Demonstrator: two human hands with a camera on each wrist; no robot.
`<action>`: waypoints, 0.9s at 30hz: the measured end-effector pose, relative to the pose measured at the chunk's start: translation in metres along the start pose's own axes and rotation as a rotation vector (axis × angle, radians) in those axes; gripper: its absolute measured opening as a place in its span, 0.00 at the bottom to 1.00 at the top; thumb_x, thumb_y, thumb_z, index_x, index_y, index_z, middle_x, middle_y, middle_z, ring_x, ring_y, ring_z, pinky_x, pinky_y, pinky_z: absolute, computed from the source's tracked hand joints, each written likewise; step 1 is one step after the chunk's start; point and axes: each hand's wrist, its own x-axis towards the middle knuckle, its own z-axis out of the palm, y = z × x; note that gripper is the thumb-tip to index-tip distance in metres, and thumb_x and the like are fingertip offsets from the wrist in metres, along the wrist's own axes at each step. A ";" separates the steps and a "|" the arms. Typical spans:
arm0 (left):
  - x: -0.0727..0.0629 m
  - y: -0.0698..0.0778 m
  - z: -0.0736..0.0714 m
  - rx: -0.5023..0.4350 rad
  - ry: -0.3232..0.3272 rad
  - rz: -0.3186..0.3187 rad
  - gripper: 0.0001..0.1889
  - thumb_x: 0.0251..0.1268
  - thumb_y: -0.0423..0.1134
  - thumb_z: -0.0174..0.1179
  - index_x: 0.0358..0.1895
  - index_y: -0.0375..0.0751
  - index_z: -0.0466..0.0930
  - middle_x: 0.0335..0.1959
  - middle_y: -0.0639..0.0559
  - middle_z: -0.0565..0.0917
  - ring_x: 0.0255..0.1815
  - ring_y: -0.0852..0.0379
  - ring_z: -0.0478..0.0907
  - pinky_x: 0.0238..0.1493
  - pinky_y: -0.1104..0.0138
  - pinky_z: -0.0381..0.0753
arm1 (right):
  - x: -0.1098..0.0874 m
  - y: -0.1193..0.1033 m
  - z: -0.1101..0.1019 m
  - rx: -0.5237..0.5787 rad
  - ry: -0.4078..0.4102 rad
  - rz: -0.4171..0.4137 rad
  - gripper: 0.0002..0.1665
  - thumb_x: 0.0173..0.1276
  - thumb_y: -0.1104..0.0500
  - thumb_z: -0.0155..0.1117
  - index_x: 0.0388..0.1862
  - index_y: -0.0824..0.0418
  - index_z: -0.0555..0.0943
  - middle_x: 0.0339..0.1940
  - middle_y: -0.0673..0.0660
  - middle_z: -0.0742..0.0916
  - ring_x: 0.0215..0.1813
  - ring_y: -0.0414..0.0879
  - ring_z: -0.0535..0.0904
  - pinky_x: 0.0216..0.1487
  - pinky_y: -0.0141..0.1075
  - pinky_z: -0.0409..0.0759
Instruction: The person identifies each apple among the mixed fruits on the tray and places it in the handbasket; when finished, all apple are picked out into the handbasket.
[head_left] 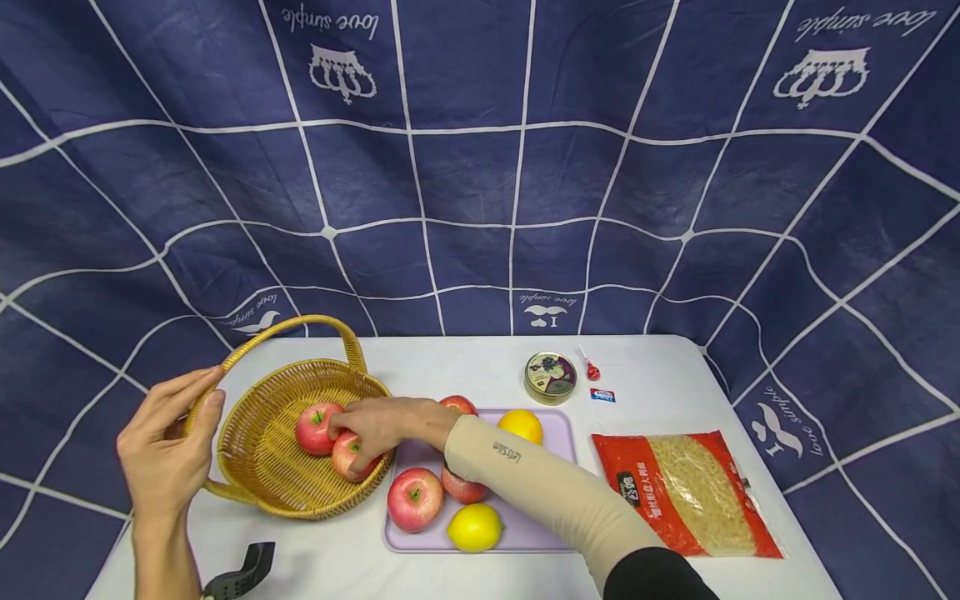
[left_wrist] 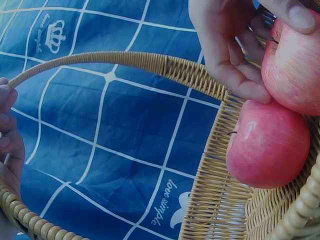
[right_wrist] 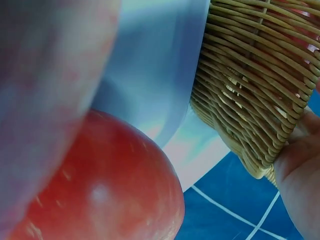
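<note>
My left hand [head_left: 167, 442] grips the handle [head_left: 258, 333] of a yellow-brown wicker basket [head_left: 258, 417] at the table's left. Inside the basket's right side, my right hand [head_left: 373, 425] holds an apple [head_left: 349, 457], thumb on the near side and fingers on the far side. Another apple [head_left: 313, 433] sits just left of it, deeper in the basket. In the left wrist view the held apple [left_wrist: 297, 65] overlaps the top of the lower one [left_wrist: 270, 147]. The right forearm reaches across a lilac tray [head_left: 525, 533] and partly hides the fruit there.
On the tray are several fruits, among them a red apple [head_left: 416, 500], a lemon [head_left: 476, 528] and a yellow fruit [head_left: 521, 425]. Behind it stand a round tin [head_left: 551, 375], a red lollipop [head_left: 592, 372] and a small packet [head_left: 602, 395]. A pasta bag [head_left: 686, 493] lies right.
</note>
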 end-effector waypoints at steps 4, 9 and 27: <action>0.000 0.001 0.000 0.010 -0.001 0.000 0.10 0.56 0.17 0.63 0.42 0.14 0.83 0.45 0.38 0.87 0.45 0.62 0.83 0.42 0.84 0.77 | 0.000 0.000 0.000 -0.002 -0.003 0.002 0.35 0.55 0.36 0.75 0.60 0.39 0.76 0.49 0.38 0.77 0.51 0.30 0.72 0.51 0.21 0.71; 0.000 0.001 0.000 0.012 0.000 0.001 0.10 0.56 0.17 0.63 0.42 0.14 0.83 0.45 0.38 0.87 0.45 0.62 0.82 0.41 0.84 0.77 | 0.000 0.001 0.000 0.005 -0.008 0.005 0.35 0.55 0.36 0.75 0.61 0.39 0.76 0.49 0.39 0.77 0.52 0.30 0.72 0.52 0.21 0.71; 0.000 0.001 0.000 0.039 -0.005 -0.008 0.11 0.56 0.17 0.63 0.43 0.15 0.83 0.46 0.39 0.88 0.44 0.63 0.82 0.41 0.84 0.76 | -0.002 0.003 -0.002 0.003 0.016 -0.023 0.36 0.54 0.36 0.76 0.62 0.40 0.76 0.50 0.39 0.78 0.52 0.31 0.73 0.53 0.20 0.69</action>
